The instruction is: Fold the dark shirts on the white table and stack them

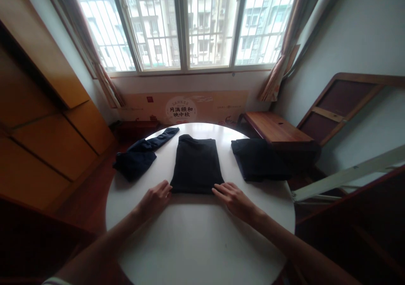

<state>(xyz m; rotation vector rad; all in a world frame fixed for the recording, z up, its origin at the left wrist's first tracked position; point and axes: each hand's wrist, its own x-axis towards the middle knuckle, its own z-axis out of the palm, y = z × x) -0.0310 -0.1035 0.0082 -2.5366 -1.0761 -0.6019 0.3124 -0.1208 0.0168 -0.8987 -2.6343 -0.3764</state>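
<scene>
A black garment (197,166), folded into a rough rectangle, lies flat in the middle of the round white table (202,238). My left hand (157,196) is closed on its near left corner, fingers curled at the cloth. At the near right corner, my right hand (233,197) pinches the edge with its fingertips. The garment's exact kind cannot be made out. Left of it lie crumpled dark navy clothes (139,158), one part stretched toward the far edge. On the right rests a stack of folded dark clothes (257,160), untouched by either hand.
Behind the table stands a low wooden bench (278,126), with a wood-framed panel (344,103) leaning on the wall. Wooden cabinets (47,133) line the left side. Barred windows (186,27) with tied curtains (274,78) are ahead, above a printed banner (139,103).
</scene>
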